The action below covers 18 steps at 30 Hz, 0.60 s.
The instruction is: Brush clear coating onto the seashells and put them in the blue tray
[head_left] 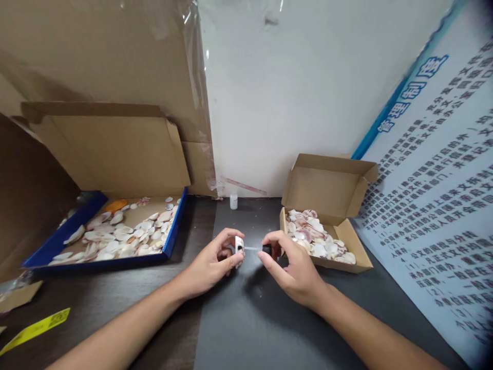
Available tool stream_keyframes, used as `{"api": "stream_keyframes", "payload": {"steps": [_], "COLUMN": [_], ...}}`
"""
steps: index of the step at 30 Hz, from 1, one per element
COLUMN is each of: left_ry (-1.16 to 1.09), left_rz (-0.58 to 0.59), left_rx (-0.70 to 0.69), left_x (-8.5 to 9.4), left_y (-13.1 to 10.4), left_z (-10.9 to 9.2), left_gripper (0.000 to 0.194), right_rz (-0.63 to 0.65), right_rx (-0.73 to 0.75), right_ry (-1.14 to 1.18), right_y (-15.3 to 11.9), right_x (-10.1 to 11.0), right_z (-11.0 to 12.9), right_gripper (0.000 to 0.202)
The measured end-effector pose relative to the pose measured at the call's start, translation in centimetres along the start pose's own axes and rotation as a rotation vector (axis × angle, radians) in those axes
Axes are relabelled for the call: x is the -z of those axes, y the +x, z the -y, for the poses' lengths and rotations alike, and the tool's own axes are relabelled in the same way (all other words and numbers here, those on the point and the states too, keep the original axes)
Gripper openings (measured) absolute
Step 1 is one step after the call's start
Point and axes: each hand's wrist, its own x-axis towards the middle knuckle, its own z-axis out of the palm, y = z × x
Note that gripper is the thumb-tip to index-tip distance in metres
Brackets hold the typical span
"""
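In front of me, above the dark grey mat, my left hand [215,258] pinches a small white piece [239,242] with dark marks between thumb and fingers. Whether it is a shell or a little bottle I cannot tell. Facing it, my right hand [289,263] grips a black cap [267,250] with thumb and fingertips. A thin pale applicator stem [252,248] sticks out of the cap to the left. Its tip ends close to the white piece; touching or apart is not clear.
On the left stands an open blue-sided box [168,250] of loose shells. An open cardboard box [364,257] on the right holds more shells. A small white bottle [233,201] is by the wall. A yellow label strip [36,329] lies lower left. A printed poster [435,169] borders the right.
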Motion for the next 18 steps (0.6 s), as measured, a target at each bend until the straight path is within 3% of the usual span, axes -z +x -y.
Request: {"api": "stream_keyframes", "payload": {"steps": [18], "left_ry": [-0.032], "left_rz": [-0.023], "left_rx": [-0.005], "left_x": [-0.04], "left_y": [0.23], "left_z": [0.08], "left_gripper": [0.045], "right_rz": [-0.037], "right_rx": [0.020], "right_ry": [-0.036], "right_y": [0.26], "right_x": [-0.10], "right_z": [-0.23], "right_gripper": [0.009]}}
